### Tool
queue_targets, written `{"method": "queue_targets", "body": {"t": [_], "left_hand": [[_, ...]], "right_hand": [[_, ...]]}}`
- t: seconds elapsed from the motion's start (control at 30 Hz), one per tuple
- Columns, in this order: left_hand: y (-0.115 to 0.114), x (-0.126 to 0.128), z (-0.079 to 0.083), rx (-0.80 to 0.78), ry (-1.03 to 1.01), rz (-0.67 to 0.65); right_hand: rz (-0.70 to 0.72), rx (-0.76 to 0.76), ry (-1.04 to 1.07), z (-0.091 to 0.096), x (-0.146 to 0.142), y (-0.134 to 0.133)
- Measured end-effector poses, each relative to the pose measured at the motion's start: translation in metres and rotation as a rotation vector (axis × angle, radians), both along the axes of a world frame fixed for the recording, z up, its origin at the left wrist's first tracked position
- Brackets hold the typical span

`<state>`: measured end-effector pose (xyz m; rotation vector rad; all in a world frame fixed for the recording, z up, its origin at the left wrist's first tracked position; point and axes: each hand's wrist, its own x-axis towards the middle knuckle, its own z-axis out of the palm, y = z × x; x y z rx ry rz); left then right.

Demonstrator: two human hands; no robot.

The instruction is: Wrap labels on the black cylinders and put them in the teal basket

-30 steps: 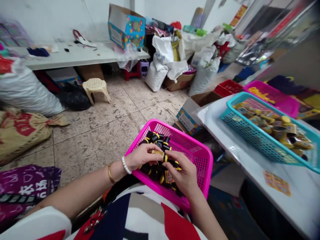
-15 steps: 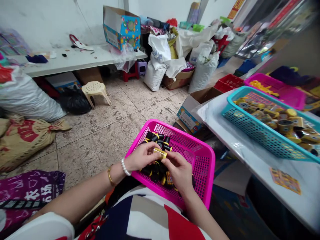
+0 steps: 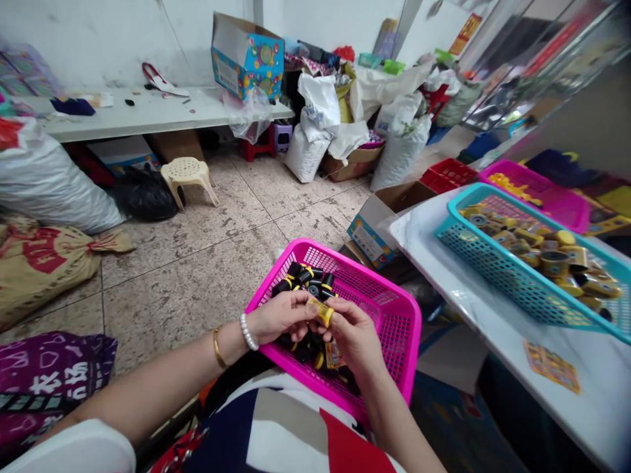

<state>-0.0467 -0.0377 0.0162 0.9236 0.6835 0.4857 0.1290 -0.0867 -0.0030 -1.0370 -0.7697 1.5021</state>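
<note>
Right up front, a mesh basket (image 3: 394,315) of rolls (image 3: 308,279); over on the right, a second basket (image 3: 493,263) loaded with more rolls (image 3: 555,263) on the desk (image 3: 473,322); out back, a stool (image 3: 187,174) and sacks (image 3: 401,151) on the floor, with a far desk (image 3: 148,112) to the left!

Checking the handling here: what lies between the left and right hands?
In the head view, a small yellow piece lies between the left hand and right hand, held by both.
</note>
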Motion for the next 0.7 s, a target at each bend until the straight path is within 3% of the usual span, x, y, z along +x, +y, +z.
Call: {"method": "queue_targets", "body": {"t": [0.17,0.3,0.43,0.5,0.6,0.7], "left_hand": [[-0.001,0.002,0.003,-0.116,0.038,0.069],[-0.006,0.008,0.000,-0.146,0.060,0.076],[-0.019,0.016,-0.002,-0.152,0.110,0.108],[-0.022,0.017,-0.004,-0.176,0.127,0.117],[-0.018,0.016,-0.008,-0.186,0.152,0.118],[-0.013,0.017,-0.013,-0.146,0.177,0.072]], "right_hand": [[0.089,0.018,-0.114,0.004,0.004,0.000],[0.078,0.100,-0.248,0.010,0.003,-0.006],[0.079,0.301,-0.661,0.017,-0.001,-0.019],[0.060,0.363,-0.904,0.022,0.009,-0.012],[-0.156,0.394,-1.157,0.045,0.057,0.013],[-0.564,0.451,-1.350,0.096,0.135,0.040]]}}
